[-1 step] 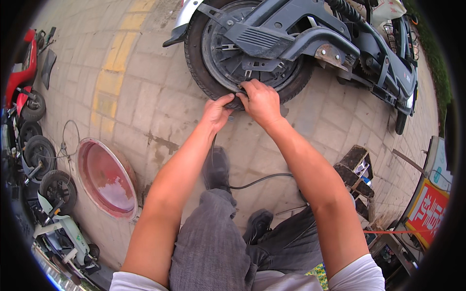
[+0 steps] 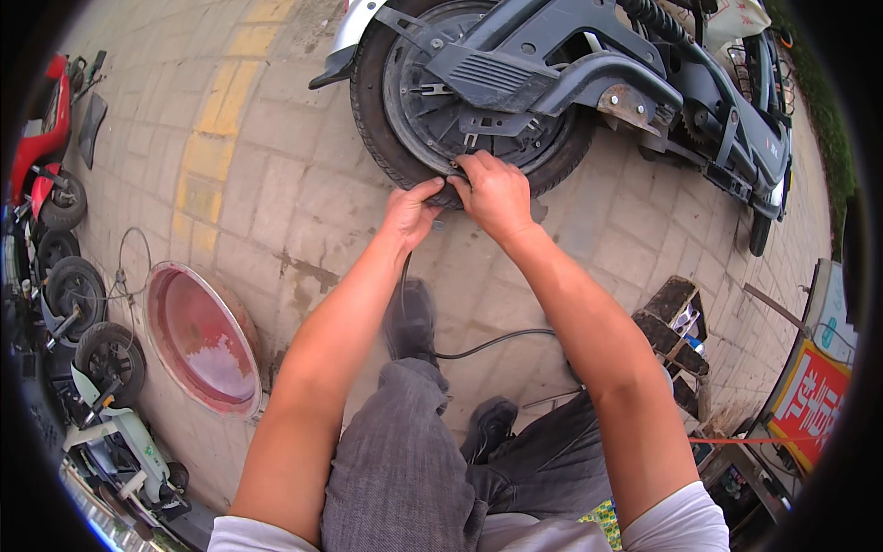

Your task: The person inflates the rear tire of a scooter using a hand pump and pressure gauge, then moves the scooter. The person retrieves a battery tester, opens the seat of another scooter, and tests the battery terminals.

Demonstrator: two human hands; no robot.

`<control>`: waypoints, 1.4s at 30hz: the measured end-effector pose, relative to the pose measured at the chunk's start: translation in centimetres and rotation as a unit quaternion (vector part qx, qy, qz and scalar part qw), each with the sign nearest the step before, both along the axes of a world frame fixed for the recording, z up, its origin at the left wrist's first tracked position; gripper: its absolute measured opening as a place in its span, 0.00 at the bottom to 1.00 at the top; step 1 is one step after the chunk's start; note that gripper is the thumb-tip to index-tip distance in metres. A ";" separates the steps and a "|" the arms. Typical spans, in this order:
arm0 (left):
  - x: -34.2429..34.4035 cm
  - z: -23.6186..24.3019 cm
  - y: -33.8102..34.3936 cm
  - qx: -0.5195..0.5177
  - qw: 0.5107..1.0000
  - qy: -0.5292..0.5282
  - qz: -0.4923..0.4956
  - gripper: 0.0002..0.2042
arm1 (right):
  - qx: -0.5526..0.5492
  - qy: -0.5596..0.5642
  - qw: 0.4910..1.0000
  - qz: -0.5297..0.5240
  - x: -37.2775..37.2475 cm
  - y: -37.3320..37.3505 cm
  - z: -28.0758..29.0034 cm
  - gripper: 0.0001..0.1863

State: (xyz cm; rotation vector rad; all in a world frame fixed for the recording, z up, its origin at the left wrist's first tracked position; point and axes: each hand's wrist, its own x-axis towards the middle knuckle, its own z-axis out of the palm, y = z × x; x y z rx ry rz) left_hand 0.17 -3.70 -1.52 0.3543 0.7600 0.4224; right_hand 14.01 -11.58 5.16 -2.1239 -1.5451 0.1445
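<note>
At the lower edge of a scooter's black tyre (image 2: 368,124), my two hands meet close together. My right hand (image 2: 498,198) is closed in a pinch by the rim, near a small brass-coloured valve; its fingertips cover whatever they grip. Just left of it, my left hand (image 2: 410,217) is closed around the upper end of a black hose (image 2: 497,342). That hose hangs beside my shoe and curves right across the paving. Its tip is hidden by my fingers. The dark grey scooter (image 2: 589,87) stretches from the wheel to the upper right.
A red-lined basin (image 2: 163,313) of liquid sits on the paving at left. Beyond it stand several parked scooters (image 2: 108,368). Near my right forearm lies a worn toolbox (image 2: 664,308) with small items. A red sign (image 2: 811,391) is at far right.
</note>
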 end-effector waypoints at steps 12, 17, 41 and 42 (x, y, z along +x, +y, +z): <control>1.8 1.1 -2.5 -0.106 0.994 0.007 0.022 0.12 | 0.065 -0.096 0.991 0.064 -0.1 -0.9 -1.2 0.06; 1.7 0.7 -2.3 -0.103 0.994 0.029 0.024 0.11 | 0.011 -0.133 0.988 0.075 -1.7 -3.0 -1.0 0.21; -2.6 2.8 -2.9 -0.034 0.988 0.110 -0.105 0.13 | -0.100 0.180 0.875 -0.437 2.8 -22.4 -7.1 0.09; -2.9 2.9 -3.3 -0.036 0.986 0.119 -0.109 0.14 | -0.121 0.173 0.875 -0.435 3.0 -22.9 -7.6 0.09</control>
